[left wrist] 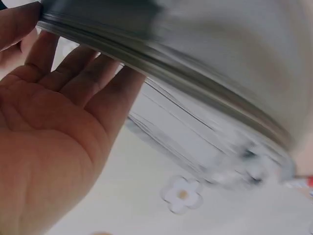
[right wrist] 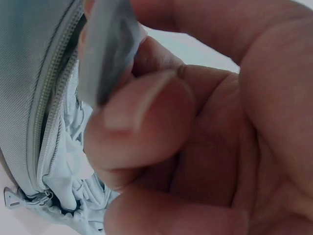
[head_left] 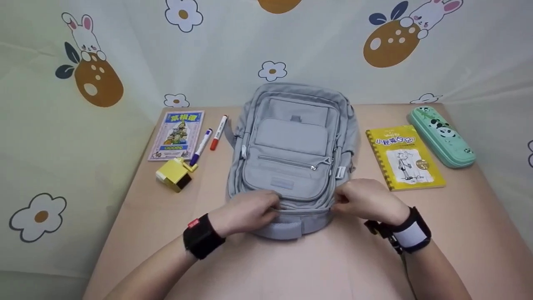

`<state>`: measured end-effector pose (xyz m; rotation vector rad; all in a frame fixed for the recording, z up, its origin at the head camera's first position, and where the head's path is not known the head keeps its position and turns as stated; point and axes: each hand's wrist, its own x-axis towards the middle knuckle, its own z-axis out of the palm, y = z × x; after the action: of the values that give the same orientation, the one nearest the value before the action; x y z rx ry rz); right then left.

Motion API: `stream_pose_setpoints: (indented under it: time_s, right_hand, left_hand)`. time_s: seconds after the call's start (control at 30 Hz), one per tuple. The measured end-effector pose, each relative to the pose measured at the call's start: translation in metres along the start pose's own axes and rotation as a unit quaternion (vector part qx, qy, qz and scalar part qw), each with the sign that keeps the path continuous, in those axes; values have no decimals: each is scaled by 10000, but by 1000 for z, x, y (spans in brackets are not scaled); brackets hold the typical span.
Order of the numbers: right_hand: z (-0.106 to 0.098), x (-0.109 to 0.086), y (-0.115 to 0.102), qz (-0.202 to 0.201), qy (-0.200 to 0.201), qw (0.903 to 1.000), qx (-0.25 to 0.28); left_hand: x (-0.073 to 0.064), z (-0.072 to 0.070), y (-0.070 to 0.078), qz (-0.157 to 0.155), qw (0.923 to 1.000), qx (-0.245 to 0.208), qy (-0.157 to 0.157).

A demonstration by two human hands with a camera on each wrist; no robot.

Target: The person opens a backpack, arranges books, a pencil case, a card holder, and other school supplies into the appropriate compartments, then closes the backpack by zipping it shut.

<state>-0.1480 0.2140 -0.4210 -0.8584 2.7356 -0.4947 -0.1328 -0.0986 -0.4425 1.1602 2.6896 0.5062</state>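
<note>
A grey backpack [head_left: 296, 137] lies on the table, front pocket up and top handle end towards me. My left hand [head_left: 249, 210] grips its near edge; in the left wrist view the fingers [left wrist: 112, 93] reach under the zipped rim [left wrist: 171, 73], with the thumb on the other side. At the near right corner is my right hand [head_left: 368, 200]. The right wrist view shows its thumb and fingers pinching a small flat grey zipper pull [right wrist: 110, 49]. Beside it runs a partly parted zip [right wrist: 46, 107] with a triangular pull [right wrist: 13, 198] at its lower end.
To the left lie a pink-bordered booklet [head_left: 177, 135], a blue marker [head_left: 202, 146], a red marker [head_left: 219, 132] and a yellow block-shaped object [head_left: 175, 174]. On the right are a yellow spiral-bound book [head_left: 404, 158] and a green panda pencil case [head_left: 442, 136]. Printed fabric hangs behind.
</note>
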Motion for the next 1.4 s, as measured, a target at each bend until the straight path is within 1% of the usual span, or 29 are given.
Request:
stream_pose_setpoints:
  time_s: [0.07,0.17,0.3,0.43,0.57,0.67,0.73,0.83,0.97,1.03,1.13,1.2,1.33,1.4]
  right_hand:
    - [-1,-2,0,32,-78,10000,-43]
    - [-2,-3,0,-5,-163,9998,-90]
    - [-2,-3,-2,-100,-134,9999,14]
    - [-3,-4,-6,-106,-107,9998,165]
    - [-2,-1,-17,-108,-164,9986,482]
    - [2,5,-29,-193,-84,9977,645]
    - [5,9,-36,-296,49,9978,598]
    - [8,13,-41,-343,223,9985,375]
    - [7,13,-39,-168,145,9991,371]
    - [6,13,-35,-94,75,9988,469]
    - [4,11,-30,-85,23,9979,640]
    - [4,10,-27,-117,-28,9970,760]
    - [3,9,-24,-213,-119,9953,935]
    - [3,9,-25,-197,-154,9939,1074]
  left_hand:
    - [-6,0,-6,-99,9999,-17,71]
    - [-11,2,-12,-181,9995,-54,255]
    - [-12,7,-12,-206,9984,-141,502]
    - [-11,11,-9,-295,9973,-218,641]
    - [-8,12,-6,-453,9964,-311,648]
    - [-5,13,-4,-422,9964,-331,661]
    - [-3,14,-3,-380,9965,-313,681]
    - [-2,15,-2,-360,9967,-303,667]
    - [-2,13,-1,-350,9970,-298,619]
    - [-1,10,3,-318,9972,-295,601]
    - [6,6,14,-184,9979,-219,579]
    - [14,5,23,-58,9982,-195,568]
    - [31,5,40,290,9976,-65,623]
    - [38,7,46,369,9972,-55,655]
